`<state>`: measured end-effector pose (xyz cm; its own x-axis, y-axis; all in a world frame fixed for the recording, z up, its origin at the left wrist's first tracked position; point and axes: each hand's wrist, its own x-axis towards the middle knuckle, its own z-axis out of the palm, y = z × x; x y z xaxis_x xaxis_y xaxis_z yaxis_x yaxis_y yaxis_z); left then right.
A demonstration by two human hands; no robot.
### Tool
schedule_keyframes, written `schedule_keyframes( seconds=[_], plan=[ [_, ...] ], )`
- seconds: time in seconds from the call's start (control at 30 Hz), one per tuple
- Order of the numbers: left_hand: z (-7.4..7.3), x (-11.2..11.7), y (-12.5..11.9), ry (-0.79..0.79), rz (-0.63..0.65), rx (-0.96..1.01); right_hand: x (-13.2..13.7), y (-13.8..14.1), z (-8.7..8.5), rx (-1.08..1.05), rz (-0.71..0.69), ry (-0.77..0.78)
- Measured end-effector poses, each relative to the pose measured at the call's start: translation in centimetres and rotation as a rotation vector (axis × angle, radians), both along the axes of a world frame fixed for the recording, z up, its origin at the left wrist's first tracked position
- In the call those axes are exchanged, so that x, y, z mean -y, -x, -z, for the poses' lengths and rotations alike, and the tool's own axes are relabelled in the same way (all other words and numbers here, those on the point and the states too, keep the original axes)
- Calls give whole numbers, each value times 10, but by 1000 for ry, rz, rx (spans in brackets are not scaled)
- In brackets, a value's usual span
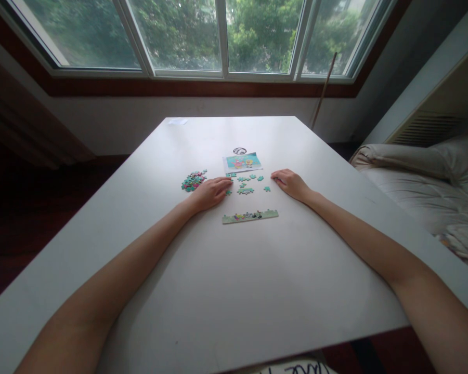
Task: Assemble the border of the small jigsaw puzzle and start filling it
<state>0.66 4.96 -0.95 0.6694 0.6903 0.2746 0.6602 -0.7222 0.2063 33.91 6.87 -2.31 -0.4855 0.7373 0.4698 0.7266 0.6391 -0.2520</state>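
Observation:
My left hand (212,191) rests on the white table (234,275), fingers stretched over a few green puzzle pieces; some of these are partly hidden beneath the fingertips. To the right lies my right hand (289,183), its fingers extended and loosely bent on the tabletop, with no piece visible in it. Between the hands are loose green puzzle pieces (260,178) and a small joined cluster (245,191). Nearer to me sits an assembled puzzle strip (250,216) with figures on it. A heap of puzzle pieces (193,181) is just left of my left hand.
Beyond the loose pieces lies a picture card (242,162) showing a pink and a yellow cartoon figure. Behind it is a dark round object (239,150). A white paper (177,121) is at the far left corner. A padded sofa (405,182) stands right of the table.

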Motion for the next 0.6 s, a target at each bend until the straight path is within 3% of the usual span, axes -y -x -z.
schedule_keyframes(
  seconds=[0.6],
  plan=[
    [-4,3,-2,8,0,5,0,-1,0,8,0,-2]
  ],
)
